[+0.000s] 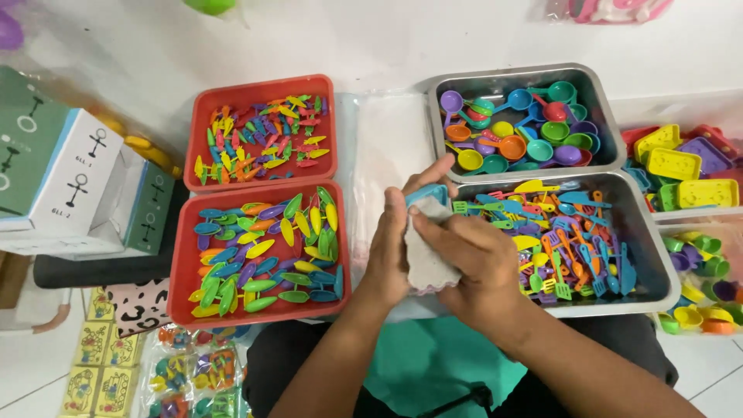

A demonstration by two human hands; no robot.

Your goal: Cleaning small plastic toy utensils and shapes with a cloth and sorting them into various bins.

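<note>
Both hands meet just left of lower steel tray (658, 267). Left hand (395, 248) grips grey cloth (424, 259) and blue toy piece (428, 193); piece pokes up-right past fingertips. Right hand (484, 263) clasps cloth from right, equally near; fingers curled.

Two red trays (190, 271) hold small toy pieces in yellow, green, blue, purple and orange. Two grey metal trays (619, 139) carry toy pans (518, 135) in purple, teal, blue, orange, yellow and green, and little utensils (569, 240) in the same bright mix. A pale grey cloth (422, 259) lies against a blue piece (426, 193). The boxes (54, 166) are white and green. At the right sit yellow, purple and red toy tubs (681, 162). The worktop (387, 39) is white.
</note>
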